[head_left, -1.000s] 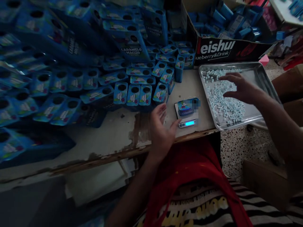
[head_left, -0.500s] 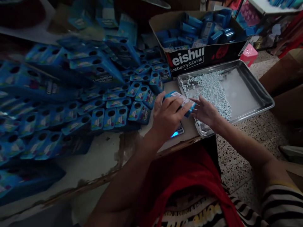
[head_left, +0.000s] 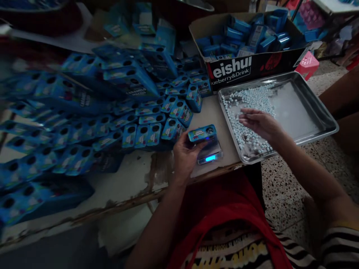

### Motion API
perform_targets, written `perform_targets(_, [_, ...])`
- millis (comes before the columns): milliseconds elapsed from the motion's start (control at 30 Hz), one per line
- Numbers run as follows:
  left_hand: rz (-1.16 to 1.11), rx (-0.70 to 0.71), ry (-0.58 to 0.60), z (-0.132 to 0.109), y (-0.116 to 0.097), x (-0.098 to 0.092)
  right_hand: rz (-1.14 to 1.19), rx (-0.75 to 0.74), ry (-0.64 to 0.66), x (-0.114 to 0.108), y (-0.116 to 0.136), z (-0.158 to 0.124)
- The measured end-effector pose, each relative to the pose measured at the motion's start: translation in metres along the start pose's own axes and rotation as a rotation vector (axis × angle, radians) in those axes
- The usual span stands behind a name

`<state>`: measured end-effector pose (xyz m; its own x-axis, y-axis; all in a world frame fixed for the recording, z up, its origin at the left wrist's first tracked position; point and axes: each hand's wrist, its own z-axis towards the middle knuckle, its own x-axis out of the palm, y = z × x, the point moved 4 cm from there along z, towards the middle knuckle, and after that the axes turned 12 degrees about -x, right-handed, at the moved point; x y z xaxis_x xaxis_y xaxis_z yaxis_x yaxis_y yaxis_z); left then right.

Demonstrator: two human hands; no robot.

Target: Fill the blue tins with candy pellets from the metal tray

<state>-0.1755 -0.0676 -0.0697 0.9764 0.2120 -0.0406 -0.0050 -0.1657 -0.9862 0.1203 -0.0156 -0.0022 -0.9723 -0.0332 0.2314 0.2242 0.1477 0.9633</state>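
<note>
Turned blue rectangular box [head_left: 199, 134] hole-side up at blue-lit flat scale [head_left: 206, 158], grasping in left hand [head_left: 185, 153]; with half-curled right hand [head_left: 263, 125], cannot tell if holding.

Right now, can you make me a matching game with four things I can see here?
Things:
1. Left hand
2. Right hand
3. Stool
4. Scale screen

Clues:
A. Pink
B. Over the metal tray
C. Lit up bright blue
D. Holding a small blue box

Pairs: 1-D, 2-B, 3-A, 4-C
</note>
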Motion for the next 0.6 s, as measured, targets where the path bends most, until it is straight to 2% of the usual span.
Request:
perform_targets(100, [-0.021,-0.052,0.035,-0.006,0.014,-0.01,-0.747,-0.231,-0.064,-0.034,0.025,0.002])
perform_targets(167, [-0.02,0.002,0.033,-0.01,0.012,-0.018,-1.209,-0.371,-0.136,-0.053,0.038,-0.004])
perform_targets(233, [0.003,0.094,0.01,-0.017,0.001,-0.031,-1.486,-0.388,-0.093,-0.068,0.04,-0.013])
perform_targets(333, [0.068,0.221,-0.087,-0.034,-0.025,-0.058,-1.71,-0.158,0.064,-0.088,0.024,-0.026])
perform_targets(433, [0.149,0.351,-0.272,-0.053,-0.053,-0.085,-1.838,0.049,0.088,-0.091,0.002,-0.035])
perform_targets(500, [0.166,0.428,-0.377,-0.062,-0.067,-0.096,-1.867,0.035,0.068,-0.081,-0.012,-0.034])
perform_targets(600, [0.14,0.489,-0.472,-0.069,-0.077,-0.104,-1.822,-0.112,0.124,-0.061,-0.024,-0.02])
